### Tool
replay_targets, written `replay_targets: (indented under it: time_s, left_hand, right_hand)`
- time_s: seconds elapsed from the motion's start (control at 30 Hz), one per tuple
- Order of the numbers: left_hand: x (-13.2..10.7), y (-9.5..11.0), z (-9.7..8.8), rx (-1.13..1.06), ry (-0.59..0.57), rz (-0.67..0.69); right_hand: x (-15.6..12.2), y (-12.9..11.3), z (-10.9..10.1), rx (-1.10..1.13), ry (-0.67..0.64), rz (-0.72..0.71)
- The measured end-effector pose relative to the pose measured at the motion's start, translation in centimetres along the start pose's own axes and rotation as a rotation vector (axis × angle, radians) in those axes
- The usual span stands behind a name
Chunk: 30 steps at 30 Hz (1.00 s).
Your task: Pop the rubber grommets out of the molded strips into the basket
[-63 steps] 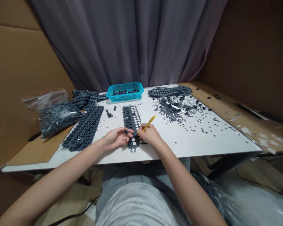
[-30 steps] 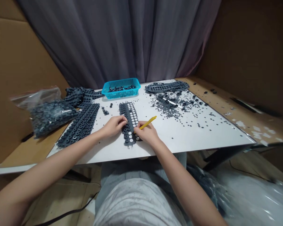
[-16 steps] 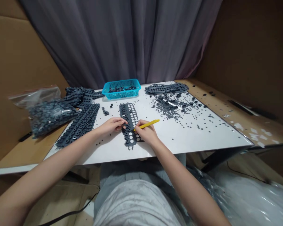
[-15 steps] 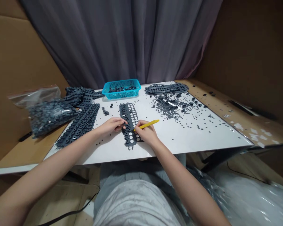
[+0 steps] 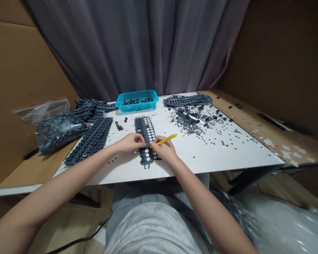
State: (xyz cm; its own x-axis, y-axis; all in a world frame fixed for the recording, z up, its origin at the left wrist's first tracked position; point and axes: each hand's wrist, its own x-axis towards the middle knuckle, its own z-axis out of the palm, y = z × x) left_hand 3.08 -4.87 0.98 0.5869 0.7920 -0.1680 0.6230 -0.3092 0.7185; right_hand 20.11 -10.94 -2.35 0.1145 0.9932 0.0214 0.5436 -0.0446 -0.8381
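A dark grey rubber strip (image 5: 145, 131) with rows of rings and punched-out holes lies lengthwise on the white table (image 5: 228, 155), in front of me. My left hand (image 5: 131, 143) rests on the strip's left edge, fingers curled in a pinch on it. My right hand (image 5: 164, 150) is closed around a yellow stick tool (image 5: 166, 139), whose tip meets the strip near my left fingertips. The near end of the strip shows between my two hands.
A blue basket (image 5: 137, 100) with small dark rings stands at the back. More rubber strips (image 5: 91, 140) and a clear bag of rings (image 5: 57, 128) lie to the left. Punched-out scraps (image 5: 198, 121) and a further strip (image 5: 187, 100) cover the back right. Cardboard walls enclose the table.
My left hand slid a little nearer along the strip and its fingers drew together at the tool's tip. The right hand stayed almost in place with the yellow tool.
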Motion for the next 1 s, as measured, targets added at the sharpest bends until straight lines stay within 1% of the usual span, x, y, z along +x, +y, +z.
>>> replay_targets:
  time_s: [0.13, 0.23, 0.4, 0.5, 0.63, 0.73, 0.87, 1.0]
  left_hand:
    - [0.3, 1.0, 1.0, 0.297, 0.036, 0.130]
    - [0.9, 1.2, 1.4, 0.444, 0.017, 0.171]
    - [2.0, 0.9, 1.4, 0.576, -0.029, 0.197]
    - [2.0, 0.5, 1.8, 0.604, -0.024, 0.215]
    - [0.7, -0.3, 2.8, 0.564, 0.055, 0.234]
    - [-0.3, -0.7, 3.2, 0.472, 0.132, 0.227]
    - [-0.8, -1.3, 2.8, 0.270, 0.261, 0.171]
    - [-0.6, -2.8, 1.9, -0.009, 0.382, 0.064]
  right_hand:
    - [0.0, 0.1, 0.0, 0.012, 0.000, 0.003]
    - [0.0, 0.1, 0.0, 0.013, 0.000, -0.002]
    - [0.0, 0.1, 0.1, 0.005, 0.006, 0.004]
    - [0.0, 0.1, 0.1, -0.004, 0.010, 0.012]
    - [0.0, 0.1, 0.1, -0.025, 0.029, 0.000]
    - [-0.1, 0.1, 0.1, -0.031, 0.030, 0.000]
    - [-0.2, 0.1, 0.1, -0.039, 0.034, 0.005]
    - [-0.2, 0.1, 0.1, -0.034, 0.029, 0.015]
